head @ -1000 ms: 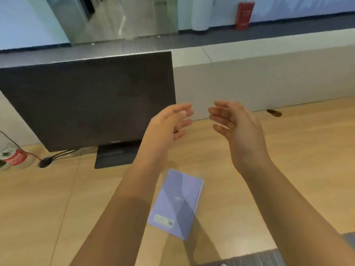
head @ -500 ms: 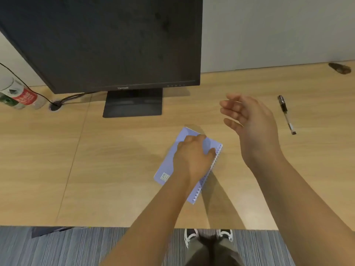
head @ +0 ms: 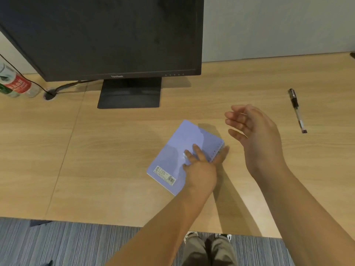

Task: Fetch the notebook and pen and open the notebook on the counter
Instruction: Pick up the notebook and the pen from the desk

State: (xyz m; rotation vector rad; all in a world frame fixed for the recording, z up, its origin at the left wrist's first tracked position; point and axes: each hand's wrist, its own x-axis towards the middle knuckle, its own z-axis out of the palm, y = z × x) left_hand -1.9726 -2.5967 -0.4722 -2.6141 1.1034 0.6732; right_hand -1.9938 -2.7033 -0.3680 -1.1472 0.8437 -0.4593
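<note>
A closed lilac spiral notebook [head: 178,148] lies back cover up on the wooden counter [head: 115,160], its barcode sticker near the lower left corner. My left hand [head: 201,167] rests flat on its right part, fingers spread across the cover and the thumb hooked at the spiral edge. My right hand [head: 255,137] hovers above the counter to the right of the notebook, fingers apart and holding nothing. A black-and-clear pen [head: 297,110] lies on the counter further right, beyond my right hand.
A black monitor [head: 107,35] on its stand [head: 130,93] fills the back left. A plastic bottle [head: 15,83] and a cable hole [head: 50,94] sit at far left. The counter's front edge runs along the bottom, with striped carpet and my shoes below.
The view tilted down from the raised hands to the counter. My left hand dropped onto the notebook and now lies lower on it, fingers spread. My right hand stays raised and open.
</note>
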